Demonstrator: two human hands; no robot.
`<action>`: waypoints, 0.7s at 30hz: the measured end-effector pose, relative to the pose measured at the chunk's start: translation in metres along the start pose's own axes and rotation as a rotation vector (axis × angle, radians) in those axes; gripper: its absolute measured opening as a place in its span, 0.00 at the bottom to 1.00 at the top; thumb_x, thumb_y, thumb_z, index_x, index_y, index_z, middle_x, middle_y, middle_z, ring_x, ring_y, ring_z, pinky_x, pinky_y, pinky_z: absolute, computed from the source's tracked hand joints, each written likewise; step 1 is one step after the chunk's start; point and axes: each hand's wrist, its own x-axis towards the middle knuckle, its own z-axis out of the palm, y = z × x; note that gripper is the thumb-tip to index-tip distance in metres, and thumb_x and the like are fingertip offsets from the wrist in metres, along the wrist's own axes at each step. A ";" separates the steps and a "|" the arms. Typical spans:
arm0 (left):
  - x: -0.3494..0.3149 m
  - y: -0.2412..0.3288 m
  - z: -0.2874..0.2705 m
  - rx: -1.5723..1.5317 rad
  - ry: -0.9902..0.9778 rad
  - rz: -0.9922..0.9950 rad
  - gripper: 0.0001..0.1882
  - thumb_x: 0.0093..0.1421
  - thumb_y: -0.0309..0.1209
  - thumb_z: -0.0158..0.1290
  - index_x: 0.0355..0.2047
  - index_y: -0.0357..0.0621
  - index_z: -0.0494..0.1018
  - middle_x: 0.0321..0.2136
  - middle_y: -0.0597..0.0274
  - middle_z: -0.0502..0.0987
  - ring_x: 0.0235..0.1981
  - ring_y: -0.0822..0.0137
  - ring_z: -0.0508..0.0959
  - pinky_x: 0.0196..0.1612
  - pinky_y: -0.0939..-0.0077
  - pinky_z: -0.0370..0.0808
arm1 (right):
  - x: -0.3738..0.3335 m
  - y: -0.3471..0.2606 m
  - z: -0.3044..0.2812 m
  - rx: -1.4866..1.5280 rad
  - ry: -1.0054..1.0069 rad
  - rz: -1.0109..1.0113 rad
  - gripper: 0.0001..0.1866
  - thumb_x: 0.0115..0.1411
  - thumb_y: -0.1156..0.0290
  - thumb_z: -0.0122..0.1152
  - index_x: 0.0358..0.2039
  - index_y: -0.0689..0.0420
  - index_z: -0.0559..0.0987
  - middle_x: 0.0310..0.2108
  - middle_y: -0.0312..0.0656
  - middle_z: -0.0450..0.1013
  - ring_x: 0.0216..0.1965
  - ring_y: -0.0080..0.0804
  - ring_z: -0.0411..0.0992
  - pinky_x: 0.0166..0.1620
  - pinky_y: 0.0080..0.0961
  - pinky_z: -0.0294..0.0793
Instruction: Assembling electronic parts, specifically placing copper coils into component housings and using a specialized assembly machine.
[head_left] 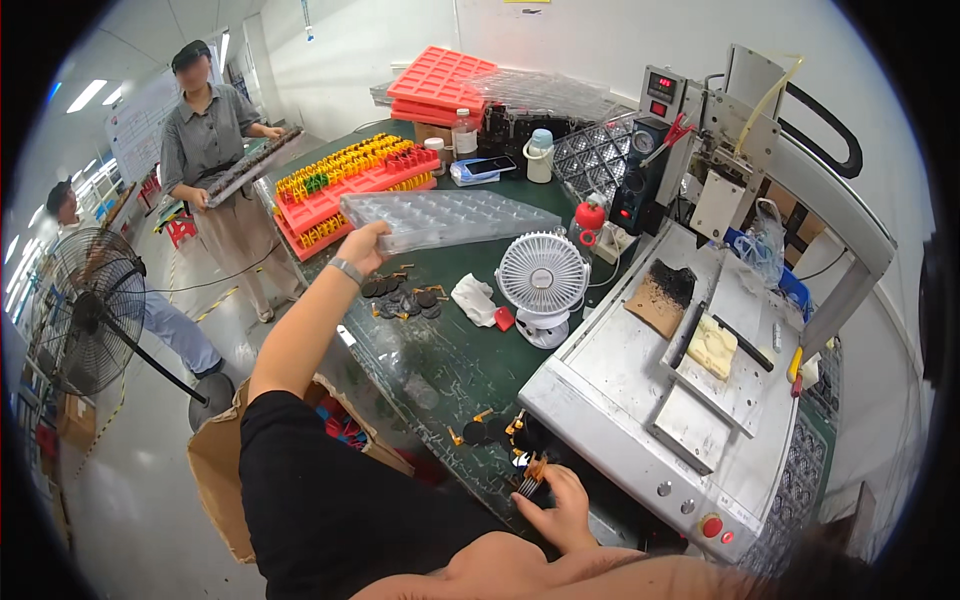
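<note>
My left hand grips the near-left corner of a clear plastic blister tray, which is tilted above the green table beside the red foam trays. Low in the picture my right hand is closed around a small stack of parts with orange tabs, pinched between thumb and fingers. Next to that hand lie more black discs with orange tabs. A cluster of loose black discs rests on the table below the tray; orange-tabbed bits lie by it.
A small white fan stands mid-table, with a crumpled tissue beside it. The bench machine fills the right side. Red trays of yellow parts sit at far left. A cardboard box is by my left arm. A person carries a tray.
</note>
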 end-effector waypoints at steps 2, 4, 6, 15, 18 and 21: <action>-0.021 0.013 -0.012 0.016 -0.008 0.022 0.11 0.52 0.21 0.51 0.38 0.35 0.69 0.32 0.57 0.75 0.33 0.57 0.77 0.38 0.56 0.78 | -0.003 0.004 0.005 0.017 -0.011 0.011 0.24 0.42 0.67 0.73 0.40 0.61 0.77 0.36 0.47 0.76 0.39 0.46 0.73 0.45 0.35 0.72; -0.046 0.027 -0.023 0.010 0.000 0.059 0.10 0.53 0.21 0.50 0.37 0.35 0.69 0.32 0.57 0.75 0.33 0.57 0.77 0.39 0.58 0.77 | -0.003 0.000 0.005 0.038 -0.019 0.034 0.24 0.42 0.67 0.73 0.40 0.60 0.77 0.37 0.46 0.76 0.40 0.44 0.73 0.45 0.34 0.71; -0.086 0.045 -0.015 0.028 -0.001 0.100 0.09 0.54 0.22 0.49 0.37 0.34 0.69 0.33 0.57 0.75 0.35 0.59 0.77 0.40 0.59 0.77 | -0.006 0.000 0.006 0.030 -0.010 0.028 0.24 0.42 0.67 0.73 0.40 0.60 0.77 0.37 0.46 0.76 0.40 0.44 0.73 0.45 0.34 0.71; -0.225 0.099 -0.055 0.007 0.015 0.336 0.11 0.56 0.22 0.47 0.39 0.33 0.70 0.36 0.56 0.76 0.35 0.60 0.79 0.37 0.61 0.80 | -0.010 -0.010 0.011 0.019 -0.029 -0.080 0.24 0.43 0.66 0.74 0.39 0.63 0.76 0.35 0.49 0.75 0.38 0.46 0.73 0.43 0.35 0.73; -0.273 0.106 -0.075 -0.027 0.050 0.413 0.09 0.55 0.22 0.48 0.38 0.35 0.70 0.36 0.56 0.76 0.35 0.61 0.79 0.36 0.60 0.80 | -0.013 -0.009 0.014 0.024 -0.061 -0.047 0.24 0.42 0.66 0.74 0.39 0.62 0.76 0.37 0.49 0.75 0.40 0.48 0.73 0.46 0.36 0.72; -0.327 0.111 -0.082 -0.016 0.187 0.452 0.10 0.55 0.22 0.49 0.39 0.36 0.70 0.36 0.57 0.77 0.35 0.62 0.79 0.35 0.62 0.80 | -0.018 -0.006 0.018 0.022 -0.013 -0.080 0.24 0.42 0.68 0.74 0.40 0.61 0.76 0.39 0.48 0.75 0.41 0.47 0.73 0.46 0.35 0.71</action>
